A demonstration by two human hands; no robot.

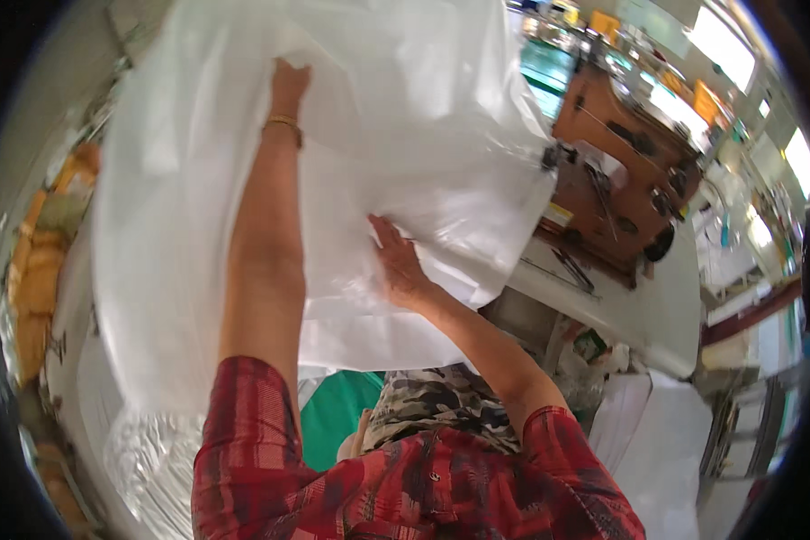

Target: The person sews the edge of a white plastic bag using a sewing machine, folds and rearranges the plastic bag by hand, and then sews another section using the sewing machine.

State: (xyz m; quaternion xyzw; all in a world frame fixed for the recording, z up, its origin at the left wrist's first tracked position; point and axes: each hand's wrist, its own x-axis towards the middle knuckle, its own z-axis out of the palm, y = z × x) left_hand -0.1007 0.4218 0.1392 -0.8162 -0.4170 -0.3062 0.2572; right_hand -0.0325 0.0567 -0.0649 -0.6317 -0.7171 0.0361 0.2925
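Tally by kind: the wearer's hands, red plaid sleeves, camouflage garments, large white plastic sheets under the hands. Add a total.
Hands: 2 (left hand, right hand)
Red plaid sleeves: 2 (left sleeve, right sleeve)
Camouflage garment: 1
White plastic sheet: 1
Total: 6

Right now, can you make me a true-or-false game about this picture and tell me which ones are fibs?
1. The left hand and the right hand are both over the white sheet. True.
2. The right hand reaches farther from the body. False: the left hand does.
3. A bracelet is on the left arm. True.
4. The shirt is plain blue. False: it is red plaid.
5. The brown board is right of the white sheet. True.
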